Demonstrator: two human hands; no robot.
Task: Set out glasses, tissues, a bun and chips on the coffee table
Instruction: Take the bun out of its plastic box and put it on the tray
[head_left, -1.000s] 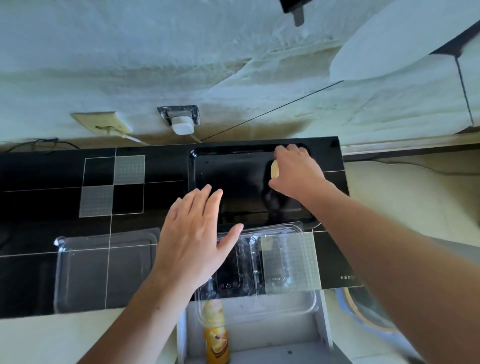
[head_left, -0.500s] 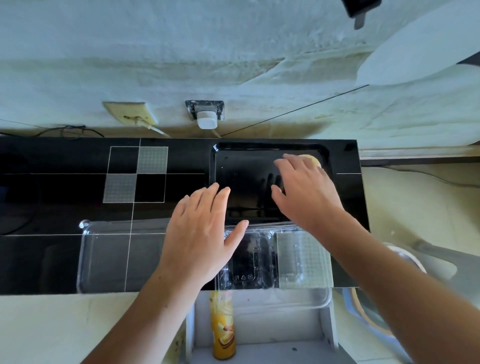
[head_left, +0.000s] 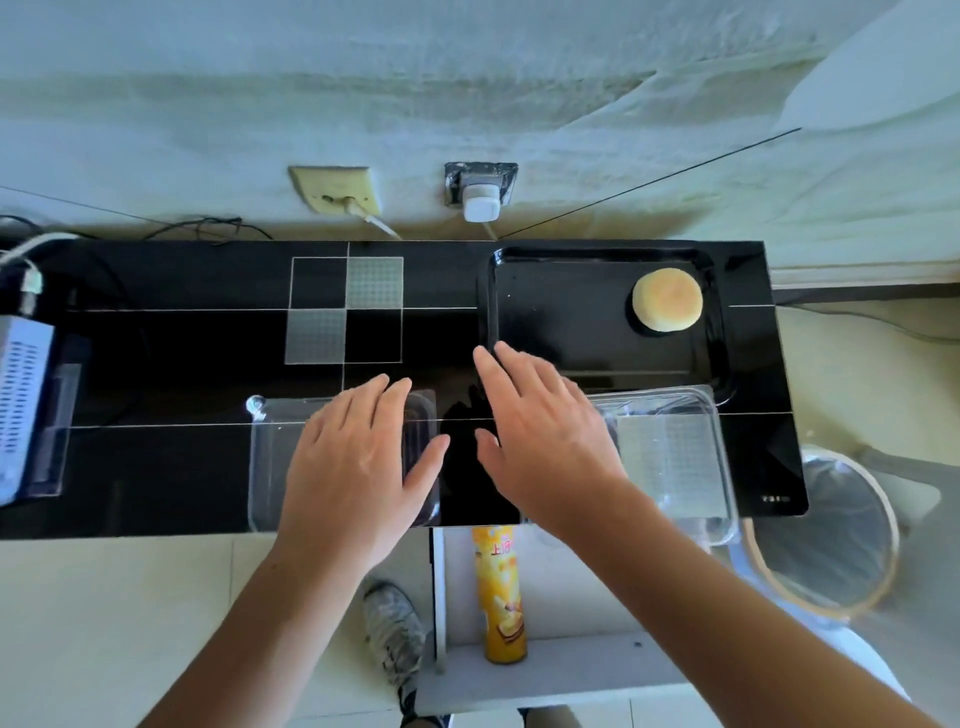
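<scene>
- Head view: the round, pale golden bun now lies alone in the far right corner of the shallow black rectangular tray on the glossy black worktop. A second ago the right hand covered it there; that hand has since let go and drawn back toward the near edge.
- Judgement: the bun step appears complete.
- Both hands are empty with fingers straight. The left hand hovers over a clear plastic lid; the right is over the clear plastic clamshell container.
- The bun sits flat, top face up; being round, it has no evident long axis.
- The yellow cylindrical chips can stands upright on a white shelf below the worktop, long axis vertical, not yet set out.
- No glasses or tissues visible.
</scene>
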